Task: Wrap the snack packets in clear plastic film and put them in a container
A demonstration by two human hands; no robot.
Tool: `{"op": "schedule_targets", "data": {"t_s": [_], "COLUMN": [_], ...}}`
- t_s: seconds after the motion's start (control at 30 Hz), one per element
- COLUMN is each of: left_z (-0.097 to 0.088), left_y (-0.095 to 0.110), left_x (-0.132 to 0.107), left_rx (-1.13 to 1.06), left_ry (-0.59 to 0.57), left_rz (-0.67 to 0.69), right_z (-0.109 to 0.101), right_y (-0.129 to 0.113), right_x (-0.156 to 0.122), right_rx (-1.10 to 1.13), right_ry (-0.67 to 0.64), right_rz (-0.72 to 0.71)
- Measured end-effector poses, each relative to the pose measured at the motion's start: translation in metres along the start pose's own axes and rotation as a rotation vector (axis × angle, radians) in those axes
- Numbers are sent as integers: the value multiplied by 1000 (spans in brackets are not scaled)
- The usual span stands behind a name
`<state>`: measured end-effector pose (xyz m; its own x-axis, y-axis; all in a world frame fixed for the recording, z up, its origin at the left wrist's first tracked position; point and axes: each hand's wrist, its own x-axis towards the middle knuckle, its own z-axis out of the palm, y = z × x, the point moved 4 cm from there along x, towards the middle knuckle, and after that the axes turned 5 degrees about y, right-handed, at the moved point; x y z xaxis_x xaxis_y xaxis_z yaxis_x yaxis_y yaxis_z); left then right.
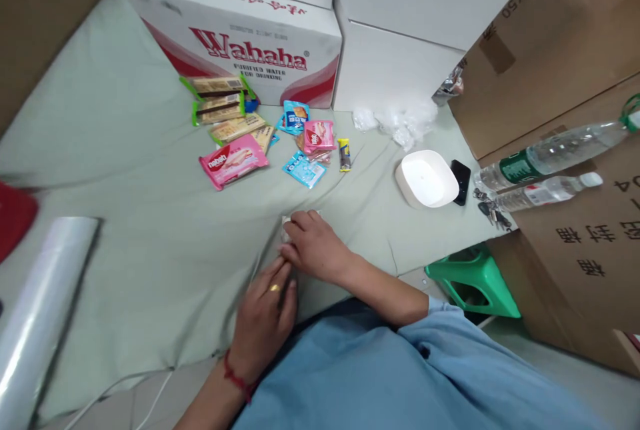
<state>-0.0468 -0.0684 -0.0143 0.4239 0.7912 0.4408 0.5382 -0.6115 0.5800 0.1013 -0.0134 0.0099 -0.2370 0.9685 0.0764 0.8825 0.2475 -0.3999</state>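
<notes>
My left hand, with a gold ring and a red cord bracelet, lies on the pale green cloth near the table's front edge. Its fingers are stretched out and its thumb stands apart; the fingertips meet my right hand. My right hand is bent over a small whitish thing, which looks like a thin plastic packet. Most of it is hidden under the fingers. Beyond the hands lie a blue-and-white sachet, a pink snack packet, a larger pink wafer packet and a small yellow-wrapped bar.
Green-ended snack packs lie before a Wahaha carton. Rightward are crumpled clear plastic, a white bowl, a black phone, keys and two bottles. A plastic film roll lies left; a green stool stands below.
</notes>
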Motion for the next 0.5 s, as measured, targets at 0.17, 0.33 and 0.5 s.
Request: {"op": "schedule_targets", "data": {"t_s": [0.17, 0.33, 0.5], "left_z": [-27, -15, 1], "left_y": [-15, -7, 0], "left_x": [-21, -13, -9], "left_rx": [79, 81, 141], "left_ry": [52, 80, 104], "left_rz": [-85, -25, 95], "right_z": [13, -12, -106], "right_y": [0, 33, 125], "right_x": [-22, -28, -66], "right_rx": [-14, 117, 367], "right_ry": [112, 262, 731], "right_rz": [-30, 95, 328]}}
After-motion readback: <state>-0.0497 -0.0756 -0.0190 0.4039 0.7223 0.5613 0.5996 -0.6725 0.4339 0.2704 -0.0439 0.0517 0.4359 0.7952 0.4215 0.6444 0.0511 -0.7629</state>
